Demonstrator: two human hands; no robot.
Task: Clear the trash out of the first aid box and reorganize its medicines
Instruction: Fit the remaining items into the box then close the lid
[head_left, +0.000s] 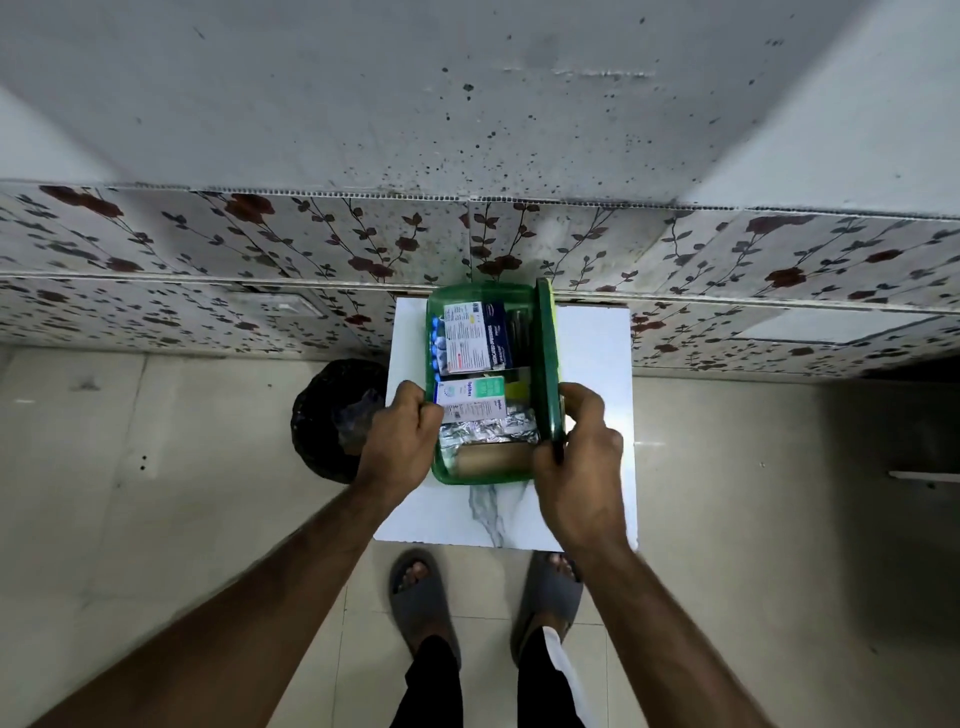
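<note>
A green transparent first aid box (435, 470) stands on a small white table. Inside lie a dark blue and white carton (480, 336), a white and green carton (471, 397), silver blister strips (485, 431), a brown roll (493, 460) and a blue strip (435, 345) along the left wall. The green lid (546, 353) stands on edge along the box's right side. My left hand (400, 436) is closed on the box's left rim near the white and green carton. My right hand (579, 452) grips the lid's near end.
A bin lined with a black bag (332, 421) stands on the floor left of the white table (592, 374). A flower-patterned wall panel (208, 270) runs behind the table. My feet in grey slippers (421, 597) are just in front of it.
</note>
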